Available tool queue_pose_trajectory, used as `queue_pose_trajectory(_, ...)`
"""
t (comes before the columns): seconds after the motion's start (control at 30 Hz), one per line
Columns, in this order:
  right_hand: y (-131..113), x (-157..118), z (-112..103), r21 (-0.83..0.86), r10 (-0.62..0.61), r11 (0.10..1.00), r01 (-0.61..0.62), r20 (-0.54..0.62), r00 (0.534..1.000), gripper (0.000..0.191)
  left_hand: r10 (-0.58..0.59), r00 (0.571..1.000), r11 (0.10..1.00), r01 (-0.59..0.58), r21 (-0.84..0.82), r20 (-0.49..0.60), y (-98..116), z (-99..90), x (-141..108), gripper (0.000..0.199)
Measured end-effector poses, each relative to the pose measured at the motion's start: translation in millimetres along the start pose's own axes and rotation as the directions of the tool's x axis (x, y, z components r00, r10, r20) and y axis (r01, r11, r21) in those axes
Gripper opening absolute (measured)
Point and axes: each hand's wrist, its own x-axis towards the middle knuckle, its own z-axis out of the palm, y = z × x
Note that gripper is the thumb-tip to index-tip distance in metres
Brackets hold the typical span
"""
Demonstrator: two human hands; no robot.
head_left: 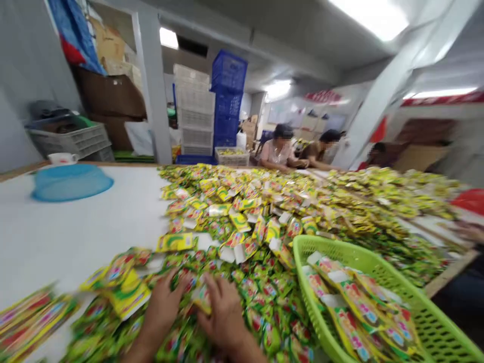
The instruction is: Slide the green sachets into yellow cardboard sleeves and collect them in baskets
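Observation:
Small green packets (pixel 260 302) lie in a thick layer on the white table (pixel 124 217). My left hand (pixel 164 302) rests over them at the lower middle, its fingers spread and somewhat blurred. Just beside it, my right hand (pixel 225 312) has its thumb and fingers around a small yellow packet (pixel 202 298). Larger yellow packs (pixel 130 295) lie left of my left hand, and more yellow packs (pixel 238 219) are heaped beyond both hands. To the right, a green perforated basket (pixel 315 312) holds several long yellow packs (pixel 351 297).
A blue mesh cover (pixel 71 182) and a white cup (pixel 62 158) are at the far left of the table. Behind it stand stacked white crates (pixel 194 111) and blue crates (pixel 229 101). People (pixel 280 151) sit at the far side; a red object (pixel 469 201) is at right.

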Motion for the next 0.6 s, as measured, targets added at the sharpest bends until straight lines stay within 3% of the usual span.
queue_pose_trajectory(0.1, 6.0, 3.1, -13.3, 0.042, -0.010, 0.999, 0.010, -0.002, 1.000, 0.060, -0.051, 0.999, 0.994, 0.051, -0.097, 0.003, 14.8, -3.7, 4.0, 0.038)
queue_pose_trajectory(0.2, 10.5, 5.0, -13.0, 0.069, -0.052, 0.996, 0.052, -0.001, 0.999, 0.062, -0.056, 0.998, 0.997, 0.058, -0.055, 0.031, 20.6, 1.3, 8.4, 0.030)
queue_pose_trajectory(0.3, 9.6, 4.1, -14.1, 0.053, -0.087, 0.995, 0.088, -0.024, 0.996, 0.064, 0.002, 1.000, 1.000, -0.003, 0.017, 0.026, 28.8, 14.2, 2.6, 0.020)
queue_pose_trajectory(0.43, 10.3, 3.0, -17.1, 0.075, -0.022, 0.997, 0.024, -0.035, 0.999, 0.066, 0.132, 0.991, 0.988, -0.134, 0.070, 0.039, 36.0, 29.6, -11.2, 0.018)
queue_pose_trajectory(0.6, 15.2, 1.7, -16.9, 0.068, -0.012, 0.998, 0.012, -0.010, 1.000, 0.063, 0.003, 0.962, 0.987, -0.047, 0.152, 0.273, 29.1, 16.2, -4.3, 0.017)
